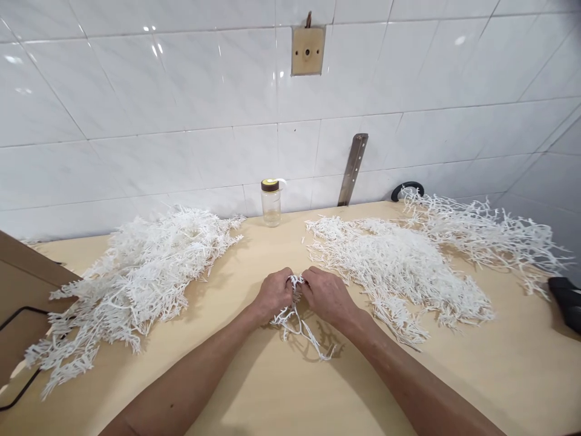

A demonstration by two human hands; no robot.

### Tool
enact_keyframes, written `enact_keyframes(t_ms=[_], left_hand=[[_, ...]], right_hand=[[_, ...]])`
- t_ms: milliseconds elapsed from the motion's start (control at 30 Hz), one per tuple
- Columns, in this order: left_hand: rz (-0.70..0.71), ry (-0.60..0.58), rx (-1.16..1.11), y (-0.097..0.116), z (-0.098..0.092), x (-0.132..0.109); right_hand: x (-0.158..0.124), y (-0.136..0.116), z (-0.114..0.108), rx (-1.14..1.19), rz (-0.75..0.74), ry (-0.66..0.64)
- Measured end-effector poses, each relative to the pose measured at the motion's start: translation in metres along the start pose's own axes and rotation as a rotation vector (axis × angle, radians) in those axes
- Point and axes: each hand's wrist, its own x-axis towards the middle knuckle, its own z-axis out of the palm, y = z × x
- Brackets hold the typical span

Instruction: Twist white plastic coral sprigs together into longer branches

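Note:
My left hand (275, 293) and my right hand (327, 295) meet near the middle of the table, both closed on one white branching plastic sprig (296, 324). Its thin forked stems hang down between my hands, and the lower end reaches toward the tabletop. My fingertips hide the part they pinch. To the left lies a large heap of similar white sprigs (154, 269). Another white pile (403, 266) spreads just beyond my right hand, and looser, longer white branches (490, 233) lie behind it at the far right.
A clear bottle with a brown-and-yellow lid (271, 204) stands at the table's back edge. A metal strip (353, 169) leans on the tiled wall. Black handles (407, 189) show behind the right pile. A black object (565, 303) sits far right, a cardboard box (29, 297) far left.

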Motion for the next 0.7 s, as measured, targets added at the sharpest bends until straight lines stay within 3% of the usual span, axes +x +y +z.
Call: enact_keyframes(t_ms=[133, 267, 400, 600, 700], left_hand=[[-0.005, -0.019, -0.026, 0.002, -0.002, -0.001], [-0.01, -0.076, -0.268, 0.005, 0.001, -0.005], [-0.074, 0.011, -0.448, 0.0, 0.005, -0.003], [-0.181, 0.047, -0.582, -0.001, 0.007, -0.001], [-0.19, 0.071, -0.579, 0.002, 0.007, -0.002]], right_hand=[[0.002, 0.004, 0.003, 0.117, 0.06, 0.021], [0.009, 0.021, 0.005, 0.225, 0.225, 0.062], [0.013, 0.044, 0.0, 0.28, 0.309, 0.184], [0.012, 0.053, -0.008, 0.264, 0.248, 0.45], [0.01, 0.041, -0.013, 0.344, 0.213, 0.375]])
